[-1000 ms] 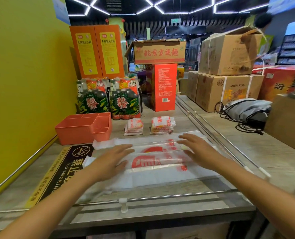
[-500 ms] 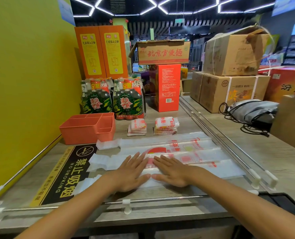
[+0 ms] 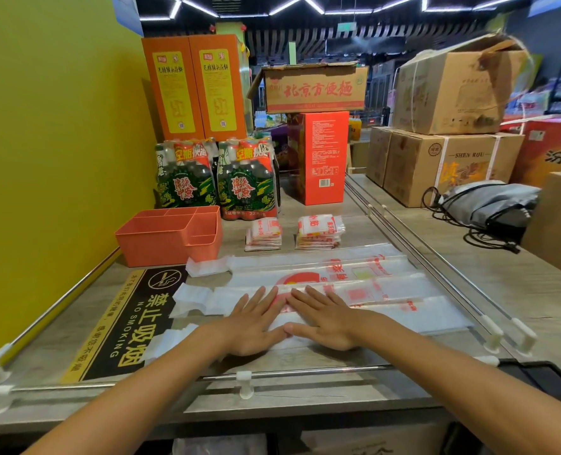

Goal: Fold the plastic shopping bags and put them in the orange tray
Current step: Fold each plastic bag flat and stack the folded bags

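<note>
head view: my left hand (image 3: 254, 323) and right hand (image 3: 325, 318) press flat, fingers straight, on the plastic bag (image 3: 387, 290); i reckon slippery film could spring open once released.

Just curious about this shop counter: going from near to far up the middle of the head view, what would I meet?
Metal rail → hands, left hand and right hand, flat on the spread plastic bag → folded bag stacks → red carton → cardboard box.

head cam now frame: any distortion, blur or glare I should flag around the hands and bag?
Head view: strong wide-angle bowing, rails and yellow wall curve toward the edges. Left hand and right hand sharp, flat on the plastic bag. Mild sheen on the bag, print still readable. Far-right shelves soft and smeared. Ceiling light strips blown out. Orange tray evenly lit.
</note>
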Demonstrator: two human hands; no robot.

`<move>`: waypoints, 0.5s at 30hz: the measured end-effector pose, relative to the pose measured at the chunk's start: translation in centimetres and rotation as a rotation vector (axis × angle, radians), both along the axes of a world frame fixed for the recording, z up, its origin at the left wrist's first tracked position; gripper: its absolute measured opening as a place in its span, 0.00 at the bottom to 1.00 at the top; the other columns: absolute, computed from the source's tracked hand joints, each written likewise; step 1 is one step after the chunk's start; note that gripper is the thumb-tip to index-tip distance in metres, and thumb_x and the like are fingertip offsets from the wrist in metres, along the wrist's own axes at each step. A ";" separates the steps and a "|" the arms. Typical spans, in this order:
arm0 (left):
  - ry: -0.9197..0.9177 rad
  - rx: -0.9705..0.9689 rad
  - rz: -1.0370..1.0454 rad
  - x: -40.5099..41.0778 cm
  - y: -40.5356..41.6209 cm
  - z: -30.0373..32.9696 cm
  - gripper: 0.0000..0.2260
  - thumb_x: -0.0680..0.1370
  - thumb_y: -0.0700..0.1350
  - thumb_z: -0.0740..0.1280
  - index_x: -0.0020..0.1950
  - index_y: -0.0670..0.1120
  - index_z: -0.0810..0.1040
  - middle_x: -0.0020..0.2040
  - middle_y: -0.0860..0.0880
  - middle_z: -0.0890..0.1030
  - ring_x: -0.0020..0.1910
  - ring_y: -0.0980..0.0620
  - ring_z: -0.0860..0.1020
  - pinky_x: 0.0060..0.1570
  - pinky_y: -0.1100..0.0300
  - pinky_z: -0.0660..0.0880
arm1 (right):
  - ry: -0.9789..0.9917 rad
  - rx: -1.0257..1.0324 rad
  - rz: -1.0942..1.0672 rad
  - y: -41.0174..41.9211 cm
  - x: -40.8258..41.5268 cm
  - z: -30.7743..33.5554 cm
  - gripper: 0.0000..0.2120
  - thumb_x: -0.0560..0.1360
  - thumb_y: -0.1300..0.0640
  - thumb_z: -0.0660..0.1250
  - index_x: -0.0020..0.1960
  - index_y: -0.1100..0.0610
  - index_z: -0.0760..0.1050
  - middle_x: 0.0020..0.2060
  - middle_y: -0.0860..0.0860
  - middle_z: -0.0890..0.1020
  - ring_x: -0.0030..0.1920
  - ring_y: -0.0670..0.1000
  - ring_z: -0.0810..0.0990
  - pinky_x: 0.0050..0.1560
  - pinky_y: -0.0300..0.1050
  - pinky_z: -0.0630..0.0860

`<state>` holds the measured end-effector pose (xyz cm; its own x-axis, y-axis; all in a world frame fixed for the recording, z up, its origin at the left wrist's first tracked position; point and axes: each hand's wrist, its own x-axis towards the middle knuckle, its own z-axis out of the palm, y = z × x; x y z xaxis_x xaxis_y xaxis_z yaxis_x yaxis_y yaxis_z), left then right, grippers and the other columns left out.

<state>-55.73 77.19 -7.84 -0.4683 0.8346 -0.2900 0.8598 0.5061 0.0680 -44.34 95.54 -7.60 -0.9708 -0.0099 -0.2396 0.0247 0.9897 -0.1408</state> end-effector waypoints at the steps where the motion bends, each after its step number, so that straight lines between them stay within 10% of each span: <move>1: -0.010 -0.002 0.007 0.0 0.0 0.0 0.32 0.82 0.67 0.43 0.80 0.57 0.32 0.79 0.54 0.30 0.78 0.53 0.29 0.78 0.48 0.33 | -0.013 -0.003 -0.016 0.1 0.1 0.1 0.38 0.78 0.28 0.40 0.81 0.45 0.36 0.81 0.45 0.37 0.80 0.50 0.33 0.79 0.57 0.34; 15: -0.035 0.005 0.008 -0.4 -0.2 -0.1 0.31 0.82 0.66 0.43 0.81 0.58 0.35 0.80 0.55 0.32 0.79 0.52 0.31 0.77 0.48 0.33 | -0.083 -0.012 -0.317 8.1 6.3 0.6 0.54 0.65 0.21 0.33 0.82 0.53 0.36 0.81 0.52 0.37 0.80 0.55 0.33 0.80 0.57 0.38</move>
<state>-56.16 77.02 -7.99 -0.4645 0.8325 -0.3019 0.8528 0.5124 0.1011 -38.09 103.61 -7.03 -0.9032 0.2861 -0.3199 0.3428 0.9294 -0.1369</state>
